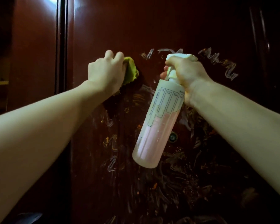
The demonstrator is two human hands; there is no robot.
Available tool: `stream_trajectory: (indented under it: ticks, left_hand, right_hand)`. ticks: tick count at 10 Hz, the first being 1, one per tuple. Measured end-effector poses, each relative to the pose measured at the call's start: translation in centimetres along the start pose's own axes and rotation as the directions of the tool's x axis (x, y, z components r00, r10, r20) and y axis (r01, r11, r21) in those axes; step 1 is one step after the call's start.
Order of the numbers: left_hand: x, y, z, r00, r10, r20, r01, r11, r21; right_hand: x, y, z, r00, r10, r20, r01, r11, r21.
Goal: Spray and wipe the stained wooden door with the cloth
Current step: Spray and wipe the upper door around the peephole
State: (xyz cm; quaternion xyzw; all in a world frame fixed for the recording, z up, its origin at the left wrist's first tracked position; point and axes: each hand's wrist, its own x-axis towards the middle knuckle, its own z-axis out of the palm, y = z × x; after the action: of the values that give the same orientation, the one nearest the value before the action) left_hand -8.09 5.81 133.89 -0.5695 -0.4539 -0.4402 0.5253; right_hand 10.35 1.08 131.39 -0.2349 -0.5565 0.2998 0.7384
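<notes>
— Where dark gloss fills mid-frame: door [152, 26], smeared white and orange. Left of centre?
— Left hand [106, 71] pressing green cloth [131, 71] against it.
— Right of centre?
— Right hand [187, 73] gripping spray bottle [157, 125], tilted, pink liquid inside

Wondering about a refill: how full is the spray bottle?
Roughly half full: pink liquid fills the lower part of the spray bottle held by the right hand.

The door [123, 26] above the left hand [106, 73] and its green cloth [130, 70] is bare, open panel. Right of the cloth, the tilted spray bottle [157, 120] hangs before the door's smeared middle, covering it.
</notes>
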Motion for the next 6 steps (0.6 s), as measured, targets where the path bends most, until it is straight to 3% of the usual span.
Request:
stream_trajectory:
  ticks: [1, 2, 4, 5, 6]
  left_hand:
    - [2.8, 0.9, 0.4, 0.983, -0.175, 0.046, 0.176, 0.984, -0.020]
    - [4.6, 2.2, 0.6, 0.980, -0.190, 0.061, 0.193, 0.980, -0.046]
    - [0.9, 2.9, 0.3, 0.998, 0.066, 0.001, -0.065, 0.994, -0.091]
    - [-1.1, 1.2, 0.2, 0.998, 0.069, -0.013, -0.070, 0.995, -0.071]
    - [0.3, 0.4, 0.1, 0.999, -0.037, -0.026, 0.036, 0.999, -0.029]
  right_hand:
    - [0.4, 0.0, -0.3, 0.997, -0.027, 0.072, 0.025, 0.999, 0.025]
    - [1.1, -0.1, -0.5, 0.995, -0.073, 0.073, 0.077, 0.995, -0.060]
    - [1.1, -0.2, -1.1, 0.994, -0.045, 0.098, 0.050, 0.997, -0.055]
    - [-0.1, -0.5, -1.2, 0.998, -0.029, 0.055, 0.032, 0.998, -0.056]
    - [-0.6, -0.7, -1.3, 0.999, -0.050, 0.016, 0.050, 0.999, -0.014]
